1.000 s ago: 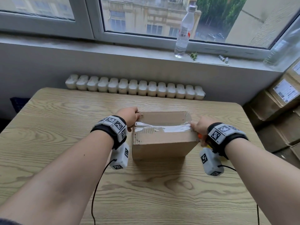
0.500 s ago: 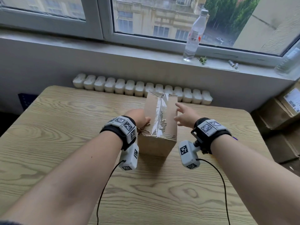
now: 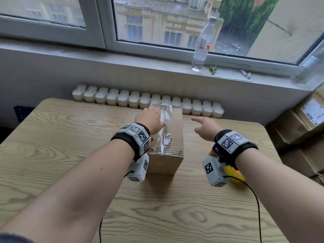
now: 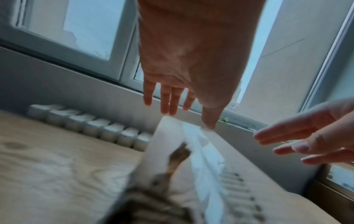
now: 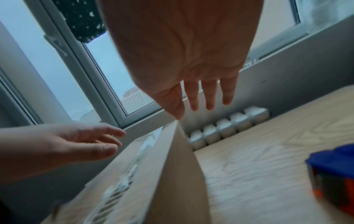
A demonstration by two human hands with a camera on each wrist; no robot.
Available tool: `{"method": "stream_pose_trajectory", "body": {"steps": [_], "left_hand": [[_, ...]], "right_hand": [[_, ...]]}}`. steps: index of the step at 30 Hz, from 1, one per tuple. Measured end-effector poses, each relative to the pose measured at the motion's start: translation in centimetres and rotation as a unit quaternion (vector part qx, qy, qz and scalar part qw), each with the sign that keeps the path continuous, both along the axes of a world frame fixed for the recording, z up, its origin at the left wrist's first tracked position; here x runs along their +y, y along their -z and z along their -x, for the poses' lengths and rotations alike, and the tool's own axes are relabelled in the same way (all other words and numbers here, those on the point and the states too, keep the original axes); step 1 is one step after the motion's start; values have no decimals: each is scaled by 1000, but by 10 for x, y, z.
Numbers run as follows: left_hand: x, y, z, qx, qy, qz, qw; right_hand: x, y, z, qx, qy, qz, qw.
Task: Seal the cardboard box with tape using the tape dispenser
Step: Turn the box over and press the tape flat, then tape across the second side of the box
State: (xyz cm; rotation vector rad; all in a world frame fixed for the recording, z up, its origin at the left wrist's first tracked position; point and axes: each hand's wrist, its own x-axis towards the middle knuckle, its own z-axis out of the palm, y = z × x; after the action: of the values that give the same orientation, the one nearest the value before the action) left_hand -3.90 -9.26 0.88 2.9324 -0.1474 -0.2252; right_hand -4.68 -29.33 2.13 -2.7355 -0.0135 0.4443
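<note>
The cardboard box (image 3: 172,137) stands on the wooden table (image 3: 70,155) with its long side pointing away from me. A wrinkled strip of clear tape (image 3: 165,123) runs along its top seam. My left hand (image 3: 154,116) lies over the left half of the top with straight fingers. In the left wrist view its thumb tip reaches the tape (image 4: 203,151). My right hand (image 3: 195,125) hovers open just right of the box and holds nothing. The tape dispenser (image 5: 333,174), blue and orange, lies on the table under my right wrist, mostly hidden in the head view.
A plastic bottle (image 3: 201,46) stands on the windowsill behind the table. A white radiator (image 3: 122,99) runs along the table's far edge. Stacked cardboard boxes (image 3: 301,128) stand off the right side. Wrist-camera cables hang over the near table.
The box has been turned from lying crosswise to pointing away from me. Both hands gripped its ends a second ago. The right hand has let go and moved right; the left now lies flat on top.
</note>
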Motion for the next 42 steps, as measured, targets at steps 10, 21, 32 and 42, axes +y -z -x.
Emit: {"method": "stream_pose_trajectory", "body": {"steps": [10,21,32,42], "left_hand": [[-160,0,-17,-4,171,-33,985],[-255,68,-20,125,202,-82,968],[-259,92,-23,194,187,-80,960],[-251,83,-22,191,168,-62,965]], "right_hand": [[-138,4,8,4,78,45,996],[-210,79,2,86,67,23,994],[-208,123,-7,84,14,40,996],[-206,117,-7,104,22,57,993]]}}
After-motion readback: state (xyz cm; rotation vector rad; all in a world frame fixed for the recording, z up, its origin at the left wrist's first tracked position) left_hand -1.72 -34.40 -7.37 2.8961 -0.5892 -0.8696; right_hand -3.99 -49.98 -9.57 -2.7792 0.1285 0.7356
